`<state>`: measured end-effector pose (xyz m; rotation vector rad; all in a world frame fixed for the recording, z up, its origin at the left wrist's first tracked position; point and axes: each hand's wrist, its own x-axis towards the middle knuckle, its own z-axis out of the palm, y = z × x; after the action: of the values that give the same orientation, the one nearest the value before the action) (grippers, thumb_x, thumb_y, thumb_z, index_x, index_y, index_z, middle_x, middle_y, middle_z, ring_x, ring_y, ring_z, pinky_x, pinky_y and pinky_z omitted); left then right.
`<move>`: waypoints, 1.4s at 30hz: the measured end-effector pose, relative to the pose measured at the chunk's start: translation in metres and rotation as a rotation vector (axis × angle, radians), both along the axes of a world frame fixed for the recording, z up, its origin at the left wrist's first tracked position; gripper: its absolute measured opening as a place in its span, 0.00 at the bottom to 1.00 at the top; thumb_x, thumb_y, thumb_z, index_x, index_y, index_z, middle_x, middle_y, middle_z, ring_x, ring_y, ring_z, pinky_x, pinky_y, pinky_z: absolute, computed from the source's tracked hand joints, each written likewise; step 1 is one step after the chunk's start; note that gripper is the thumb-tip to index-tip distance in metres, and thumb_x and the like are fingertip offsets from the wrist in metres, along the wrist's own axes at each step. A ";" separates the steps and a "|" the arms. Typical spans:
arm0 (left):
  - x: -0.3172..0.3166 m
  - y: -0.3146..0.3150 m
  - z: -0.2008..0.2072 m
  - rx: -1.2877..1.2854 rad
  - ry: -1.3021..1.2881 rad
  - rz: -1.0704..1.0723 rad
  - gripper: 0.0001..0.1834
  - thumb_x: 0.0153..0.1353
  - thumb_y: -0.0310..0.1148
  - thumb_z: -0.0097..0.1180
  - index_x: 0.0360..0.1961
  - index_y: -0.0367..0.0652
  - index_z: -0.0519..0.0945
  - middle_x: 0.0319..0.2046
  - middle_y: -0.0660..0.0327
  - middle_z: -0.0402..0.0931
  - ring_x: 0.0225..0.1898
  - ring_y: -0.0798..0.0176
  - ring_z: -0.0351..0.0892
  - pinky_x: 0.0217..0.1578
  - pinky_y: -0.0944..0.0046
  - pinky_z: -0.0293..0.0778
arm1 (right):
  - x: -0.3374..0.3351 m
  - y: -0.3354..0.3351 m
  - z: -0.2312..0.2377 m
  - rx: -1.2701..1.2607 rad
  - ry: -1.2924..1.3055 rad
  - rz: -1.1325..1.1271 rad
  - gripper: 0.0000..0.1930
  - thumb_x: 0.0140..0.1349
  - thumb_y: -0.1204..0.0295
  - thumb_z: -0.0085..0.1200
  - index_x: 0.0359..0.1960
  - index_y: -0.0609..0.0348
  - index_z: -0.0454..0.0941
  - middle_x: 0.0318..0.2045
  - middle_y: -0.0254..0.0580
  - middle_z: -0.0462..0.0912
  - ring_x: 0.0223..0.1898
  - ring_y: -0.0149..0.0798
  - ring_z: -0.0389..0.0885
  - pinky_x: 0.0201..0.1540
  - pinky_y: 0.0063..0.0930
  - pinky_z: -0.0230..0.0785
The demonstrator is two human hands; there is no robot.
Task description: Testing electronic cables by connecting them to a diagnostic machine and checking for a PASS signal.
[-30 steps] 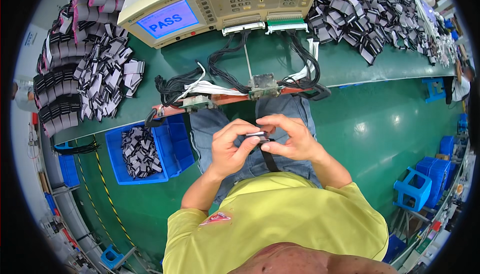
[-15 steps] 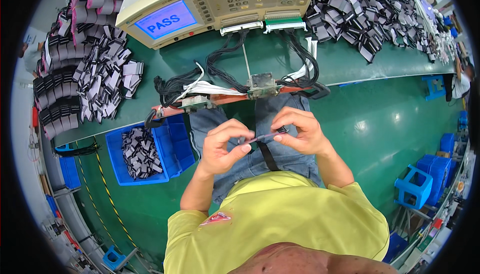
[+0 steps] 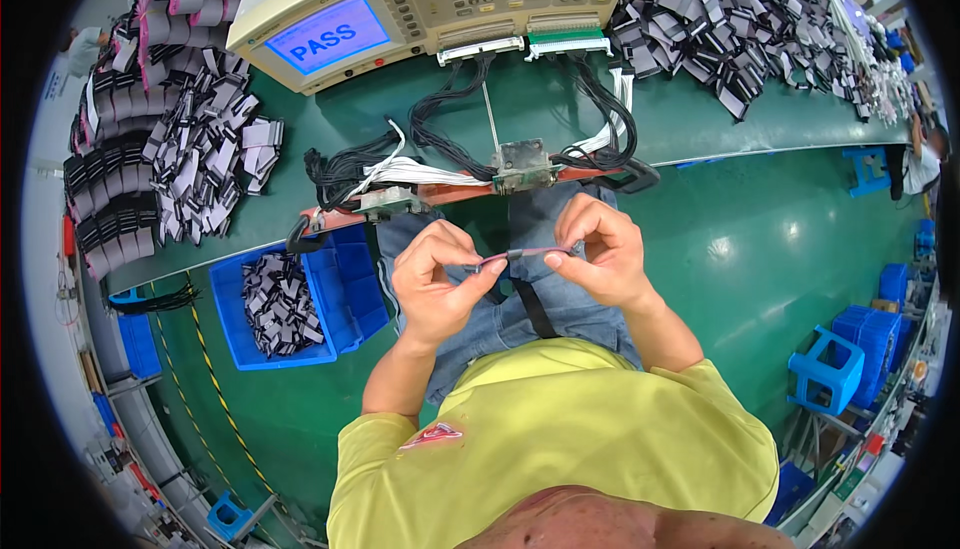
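A short flat ribbon cable (image 3: 532,252) stretches between my two hands above my lap. My left hand (image 3: 436,279) pinches one end between thumb and fingers, and my right hand (image 3: 604,255) pinches the other; the fingers largely cover both ends. A dark band crosses the cable near its middle. Just beyond my hands, two test connector fixtures, the left one (image 3: 392,203) and the right one (image 3: 524,166), sit on an orange bar at the table's front edge. Black and white wire bundles run from them to a beige tester (image 3: 420,9) with a lit blue screen.
Loose ribbon cables are heaped on the green table (image 3: 370,114) at right (image 3: 735,29) and left (image 3: 205,149), beside bundled stacks (image 3: 115,174). A blue bin (image 3: 345,289) holding more cables is at lower left. Blue stools (image 3: 826,369) stand at right.
Both hands have moved slightly away from my body, toward the fixtures. The cable between them now lies flatter and more of it shows, including the dark band.
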<state>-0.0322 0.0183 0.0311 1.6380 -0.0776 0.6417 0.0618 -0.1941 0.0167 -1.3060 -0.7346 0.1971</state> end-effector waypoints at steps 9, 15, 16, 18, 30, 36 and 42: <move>0.006 -0.006 -0.007 0.242 0.091 0.107 0.19 0.54 0.19 0.75 0.47 0.34 0.85 0.37 0.54 0.87 0.36 0.62 0.83 0.39 0.67 0.77 | 0.005 0.010 0.008 -0.281 -0.334 -0.489 0.16 0.52 0.81 0.76 0.42 0.64 0.86 0.39 0.44 0.85 0.33 0.35 0.85 0.34 0.28 0.80; 0.012 -0.004 -0.010 0.336 0.074 0.194 0.19 0.57 0.20 0.74 0.50 0.35 0.85 0.40 0.54 0.88 0.37 0.60 0.86 0.40 0.64 0.81 | 0.009 0.021 -0.005 -0.278 -0.432 -0.607 0.15 0.51 0.79 0.77 0.39 0.65 0.84 0.36 0.46 0.87 0.34 0.43 0.88 0.34 0.32 0.81; 0.012 -0.004 -0.010 0.337 0.074 0.192 0.19 0.57 0.20 0.74 0.50 0.35 0.85 0.40 0.54 0.88 0.37 0.60 0.86 0.40 0.64 0.81 | 0.009 0.022 -0.005 -0.278 -0.431 -0.608 0.15 0.51 0.79 0.77 0.39 0.65 0.84 0.36 0.46 0.87 0.34 0.43 0.88 0.34 0.32 0.81; 0.014 -0.004 -0.009 0.368 0.064 0.241 0.19 0.58 0.20 0.73 0.50 0.35 0.85 0.40 0.53 0.88 0.37 0.59 0.87 0.40 0.64 0.81 | 0.010 0.025 -0.004 -0.297 -0.457 -0.623 0.15 0.51 0.79 0.77 0.39 0.65 0.84 0.37 0.46 0.87 0.34 0.45 0.88 0.33 0.32 0.81; 0.016 -0.003 -0.013 0.333 0.064 0.259 0.18 0.58 0.22 0.73 0.50 0.36 0.85 0.40 0.57 0.90 0.36 0.64 0.84 0.39 0.67 0.77 | 0.010 0.029 0.005 -0.331 -0.512 -0.662 0.13 0.51 0.79 0.76 0.37 0.63 0.84 0.34 0.45 0.86 0.31 0.45 0.87 0.30 0.33 0.79; 0.016 -0.003 -0.011 0.351 0.081 0.242 0.17 0.59 0.21 0.73 0.50 0.34 0.84 0.40 0.52 0.88 0.38 0.59 0.87 0.41 0.65 0.82 | 0.012 0.034 0.001 -0.340 -0.424 -0.697 0.13 0.51 0.80 0.75 0.36 0.63 0.82 0.32 0.46 0.85 0.30 0.46 0.86 0.29 0.34 0.78; 0.018 -0.003 -0.013 0.314 0.069 0.250 0.17 0.58 0.21 0.73 0.49 0.34 0.85 0.40 0.54 0.88 0.37 0.60 0.87 0.40 0.64 0.82 | 0.014 0.037 0.004 -0.366 -0.426 -0.723 0.13 0.51 0.80 0.74 0.36 0.64 0.82 0.32 0.46 0.84 0.29 0.47 0.85 0.29 0.36 0.78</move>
<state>-0.0138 0.0156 0.0182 1.9917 0.0826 0.7915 0.0758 -0.1567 0.0204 -1.9131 -0.5443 -0.5705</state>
